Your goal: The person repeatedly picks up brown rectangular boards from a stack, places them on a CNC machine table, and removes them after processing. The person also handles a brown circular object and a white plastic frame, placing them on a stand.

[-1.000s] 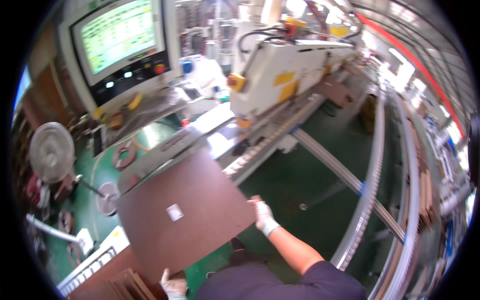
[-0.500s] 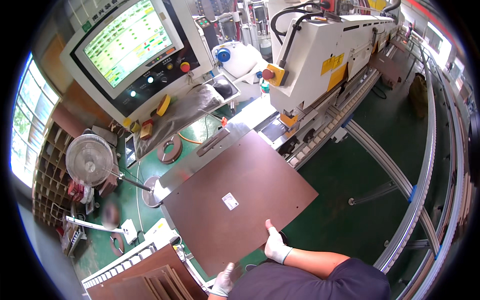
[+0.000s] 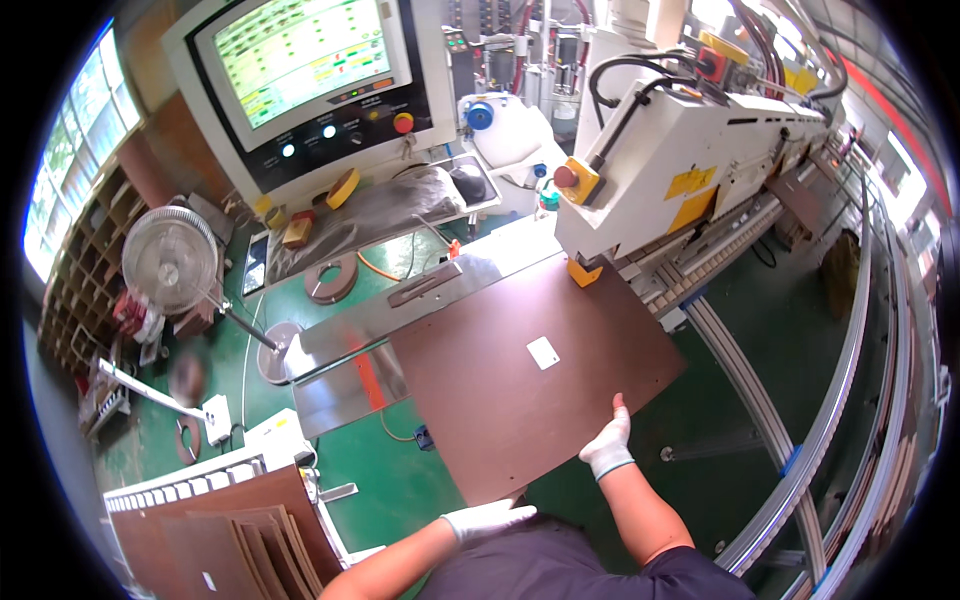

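A brown rectangular panel point(image 3: 500, 400) with a white label point(image 3: 543, 352) on its upper face lies over the steel machine table point(image 3: 330, 335). Its far right part reaches under the white machine head point(image 3: 640, 190). My gloved right hand point(image 3: 608, 445) grips the panel's near right edge, thumb on top and fingers hidden beneath. By the near left corner, my gloved left hand point(image 3: 490, 519) is held flat with its fingers stretched to the right, close to the near edge. Whether it touches the panel I cannot tell.
A control screen point(image 3: 305, 65) stands at the back left, above a tray with a tape roll point(image 3: 343, 188). A fan point(image 3: 170, 260) is on the left. Stacked brown panels point(image 3: 215, 545) lie at the lower left, and a metal rail point(image 3: 835, 420) curves along the right.
The panel has moved right and forward, its far part now beneath the machine head. My right hand has moved with it. The left hand has swung right, fingers now stretched along the near edge.
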### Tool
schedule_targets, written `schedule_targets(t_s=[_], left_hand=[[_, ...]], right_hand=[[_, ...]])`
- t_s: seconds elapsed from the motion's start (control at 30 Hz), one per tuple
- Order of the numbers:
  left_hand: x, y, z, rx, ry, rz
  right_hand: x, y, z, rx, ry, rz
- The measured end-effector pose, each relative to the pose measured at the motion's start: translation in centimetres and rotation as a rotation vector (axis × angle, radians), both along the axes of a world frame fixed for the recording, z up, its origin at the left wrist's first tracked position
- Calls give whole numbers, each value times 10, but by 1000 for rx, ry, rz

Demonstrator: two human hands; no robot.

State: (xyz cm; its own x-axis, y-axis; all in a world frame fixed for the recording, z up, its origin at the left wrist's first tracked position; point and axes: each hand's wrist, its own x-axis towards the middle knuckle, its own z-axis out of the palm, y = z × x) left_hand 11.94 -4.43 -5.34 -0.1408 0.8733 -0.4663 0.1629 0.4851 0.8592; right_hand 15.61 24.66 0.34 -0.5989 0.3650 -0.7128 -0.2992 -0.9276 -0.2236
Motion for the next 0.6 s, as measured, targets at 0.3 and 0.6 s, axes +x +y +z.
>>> schedule_targets(t_s=[0.3, 0.6], left_hand=[[-2, 33, 39, -153, 50, -475], [-11, -191, 27, -290, 201, 899]], right_hand=[[20, 38, -20, 171, 66, -126], [-7, -35, 6, 82, -110, -23]])
